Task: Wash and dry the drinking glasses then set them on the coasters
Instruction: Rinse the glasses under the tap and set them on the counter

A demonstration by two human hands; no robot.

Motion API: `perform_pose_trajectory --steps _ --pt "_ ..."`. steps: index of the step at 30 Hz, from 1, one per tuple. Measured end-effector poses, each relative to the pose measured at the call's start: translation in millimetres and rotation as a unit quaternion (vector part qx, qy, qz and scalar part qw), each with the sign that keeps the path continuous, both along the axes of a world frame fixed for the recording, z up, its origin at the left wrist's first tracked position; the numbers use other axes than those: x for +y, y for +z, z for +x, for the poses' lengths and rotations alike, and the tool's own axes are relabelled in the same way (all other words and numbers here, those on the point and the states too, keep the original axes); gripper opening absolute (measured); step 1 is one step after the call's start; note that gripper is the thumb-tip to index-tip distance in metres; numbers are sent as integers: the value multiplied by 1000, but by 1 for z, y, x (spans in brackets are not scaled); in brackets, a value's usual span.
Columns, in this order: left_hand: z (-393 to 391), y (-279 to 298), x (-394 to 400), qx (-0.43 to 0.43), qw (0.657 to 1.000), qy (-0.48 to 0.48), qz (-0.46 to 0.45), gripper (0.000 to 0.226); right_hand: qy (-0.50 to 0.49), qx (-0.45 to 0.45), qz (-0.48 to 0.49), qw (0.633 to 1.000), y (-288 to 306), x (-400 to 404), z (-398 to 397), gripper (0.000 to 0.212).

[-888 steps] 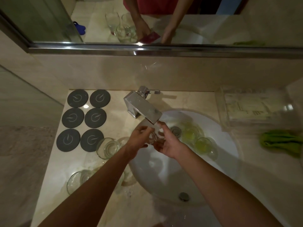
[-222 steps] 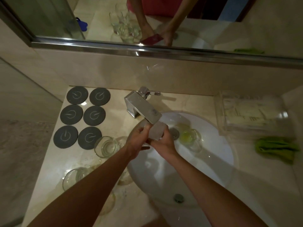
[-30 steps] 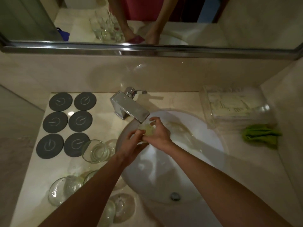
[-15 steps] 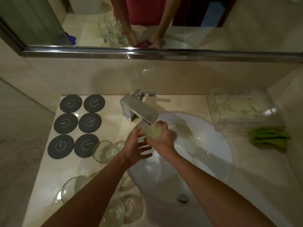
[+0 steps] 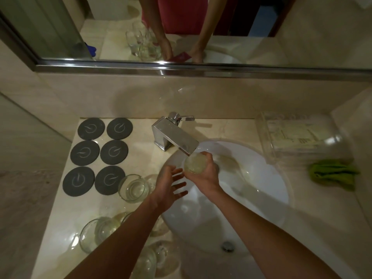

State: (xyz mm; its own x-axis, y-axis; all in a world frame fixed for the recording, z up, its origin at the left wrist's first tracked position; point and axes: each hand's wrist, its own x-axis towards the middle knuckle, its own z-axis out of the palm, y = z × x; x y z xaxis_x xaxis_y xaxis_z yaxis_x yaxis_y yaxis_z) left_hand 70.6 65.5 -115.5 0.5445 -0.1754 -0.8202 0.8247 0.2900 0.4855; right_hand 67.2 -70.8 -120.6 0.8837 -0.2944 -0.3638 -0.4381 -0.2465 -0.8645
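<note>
My right hand (image 5: 203, 174) is wrapped round a drinking glass (image 5: 194, 163), holding it right under the tap (image 5: 175, 138) spout over the basin (image 5: 251, 190); it looks cloudy, prob suds or water inside, can't tell which. My left hand (image 5: 169, 186) is free, fingers spread & relaxed just beside the glass, not touching it as far as I can see. So hands are apart, one clamped on glass, other holding nothing. Other glasses sit on the worktop (image 5: 141, 158) left of the basin: one upright (image 5: 133, 188) just next to the six dark coasters (image 5: 96, 156), more lower down (image 5: 94, 234), partly hidden by my left forearm. No glass on any coaster yet. Green cloth (image 5: 332, 174) lies far right, well apart from the wet glasses, near a clear plastic box (image 5: 296, 135). Risks imo: wet, maybe soapy glass in a one-hand grip could slip & crack on the basin or knock the metal spout, since rim is v close to it. My left forearm hangs over the cluster of glasses, so a careless swing back could tip one. Also reaching across the basin for the cloth w/ dripping hands could wet the coasters' side if I rush.
</note>
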Motion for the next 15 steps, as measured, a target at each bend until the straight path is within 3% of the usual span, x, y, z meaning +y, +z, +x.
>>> perform_pose_trajectory --steps 9,15 --pt "2 -6 0 -6 1000 1 11 32 -13 18 17 1000 2 17 3 69" --pt "1 -8 -1 -18 1000 -8 14 40 -37 45 16 998 8 19 6 63"
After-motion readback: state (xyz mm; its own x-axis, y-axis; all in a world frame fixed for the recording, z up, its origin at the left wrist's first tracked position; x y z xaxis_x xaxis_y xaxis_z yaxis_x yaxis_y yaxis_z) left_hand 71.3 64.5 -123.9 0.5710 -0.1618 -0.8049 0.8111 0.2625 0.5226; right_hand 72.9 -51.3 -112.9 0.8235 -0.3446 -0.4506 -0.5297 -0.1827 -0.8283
